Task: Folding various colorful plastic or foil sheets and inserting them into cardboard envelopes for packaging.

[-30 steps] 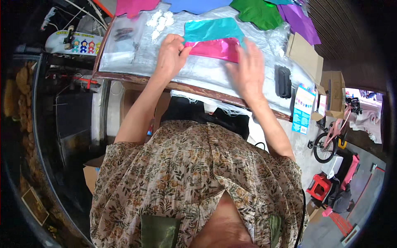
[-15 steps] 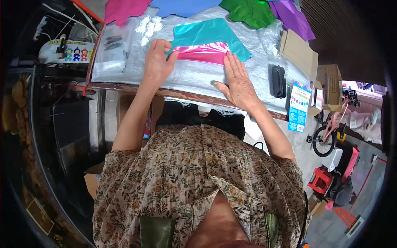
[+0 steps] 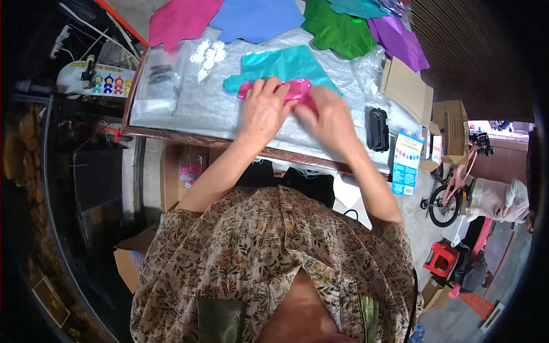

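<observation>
A flat, shiny foil sheet [image 3: 291, 62], teal with a pink strip [image 3: 297, 90] along its near edge, lies on the table; it looks like a flat, uninflated balloon. My left hand [image 3: 264, 111] is over the middle of the pink strip, its fingers bent and closed on the foil, hiding part of it. Right beside it, my right hand [image 3: 333, 119] is at the strip's right end. Motion smears its fingers, so their grip does not show. The two thumbs are close together.
Pink [image 3: 182, 23], blue [image 3: 257, 20], green [image 3: 340, 28] and purple [image 3: 400, 43] foil shapes lie along the far side. White string bundles [image 3: 207, 57] lie left, a black case [image 3: 378, 130] and blue printed card [image 3: 407, 163] right. Cardboard [image 3: 407, 91] lies behind them.
My left hand has moved right from the foil's left end to its middle. My right hand is now blurred and its fingers nearer the left one. Less of the pink strip shows.
</observation>
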Demonstrator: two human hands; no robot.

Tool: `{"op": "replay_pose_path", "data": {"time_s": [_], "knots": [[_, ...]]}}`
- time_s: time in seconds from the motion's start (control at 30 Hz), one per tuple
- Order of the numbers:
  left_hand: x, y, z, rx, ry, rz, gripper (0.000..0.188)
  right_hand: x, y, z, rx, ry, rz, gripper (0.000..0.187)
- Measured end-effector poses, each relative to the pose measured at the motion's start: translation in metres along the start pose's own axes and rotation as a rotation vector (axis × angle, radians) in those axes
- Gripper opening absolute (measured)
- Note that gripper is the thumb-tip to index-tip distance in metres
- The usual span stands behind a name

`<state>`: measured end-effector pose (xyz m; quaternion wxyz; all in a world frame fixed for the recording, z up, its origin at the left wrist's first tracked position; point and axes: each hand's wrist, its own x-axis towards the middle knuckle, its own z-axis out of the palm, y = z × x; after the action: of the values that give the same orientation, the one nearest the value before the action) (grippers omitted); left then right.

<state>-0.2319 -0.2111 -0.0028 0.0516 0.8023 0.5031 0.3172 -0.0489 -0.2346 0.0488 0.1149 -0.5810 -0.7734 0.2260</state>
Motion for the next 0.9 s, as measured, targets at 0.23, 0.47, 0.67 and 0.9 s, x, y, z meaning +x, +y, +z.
{"op": "replay_pose_path", "data": {"time_s": [0.23,0.47,0.67,0.9], "knots": [[0.004,0.013,-0.013,-0.058,-0.003,-0.008,0.033,0.124,0.058,-0.003,-0.208,0.423,-0.126,0.063],[0.002,0.004,-0.018,-0.14,-0.026,0.047,0.035,0.121,0.051,-0.02,-0.271,0.188,-0.022,0.063],[0.005,-0.001,-0.022,-0.163,-0.046,0.079,0.036,0.117,0.074,-0.033,0.069,0.134,-0.135,0.05],[0.004,-0.009,-0.018,-0.182,-0.043,0.083,0.036,0.083,0.058,-0.023,0.723,0.253,0.096,0.022]]}}
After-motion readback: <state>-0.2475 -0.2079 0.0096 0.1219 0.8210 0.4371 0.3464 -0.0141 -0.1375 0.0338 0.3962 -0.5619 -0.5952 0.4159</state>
